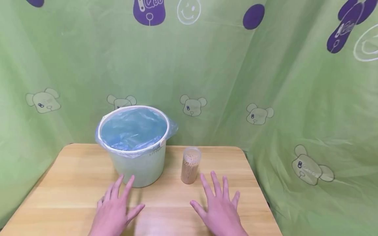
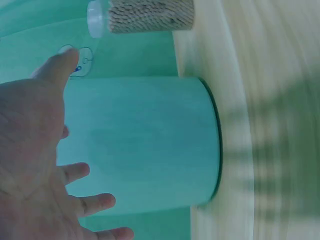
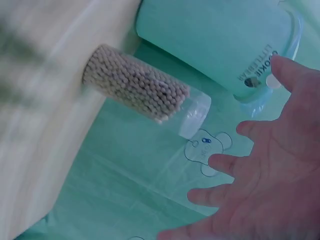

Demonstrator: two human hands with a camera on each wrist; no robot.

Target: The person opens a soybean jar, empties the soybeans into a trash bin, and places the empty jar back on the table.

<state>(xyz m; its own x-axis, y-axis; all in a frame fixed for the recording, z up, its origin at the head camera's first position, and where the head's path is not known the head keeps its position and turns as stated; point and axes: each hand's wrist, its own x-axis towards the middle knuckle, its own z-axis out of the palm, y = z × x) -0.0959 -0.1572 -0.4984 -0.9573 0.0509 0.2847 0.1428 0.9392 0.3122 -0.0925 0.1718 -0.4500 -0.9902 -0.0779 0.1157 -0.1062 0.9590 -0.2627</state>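
Observation:
A pale green trash bin (image 1: 141, 170) stands upright on the left half of the table, lined with a translucent blue plastic bag (image 1: 134, 126) folded over its rim. To its right is a clear cylindrical container (image 1: 190, 168), mostly filled with small beige pellets. My left hand (image 1: 111, 213) is spread in front of the bin and holds nothing. In the left wrist view its fingers (image 2: 97, 202) are extended beside the bin's wall. My right hand (image 1: 221, 209), fingers spread, is in front and to the right of the pellet container, holding nothing.
Both objects stand on a light wood table (image 1: 73, 177) with rounded far corners. Behind and to both sides hangs a green curtain (image 1: 206, 65) printed with bear heads, purple shapes and smiley faces.

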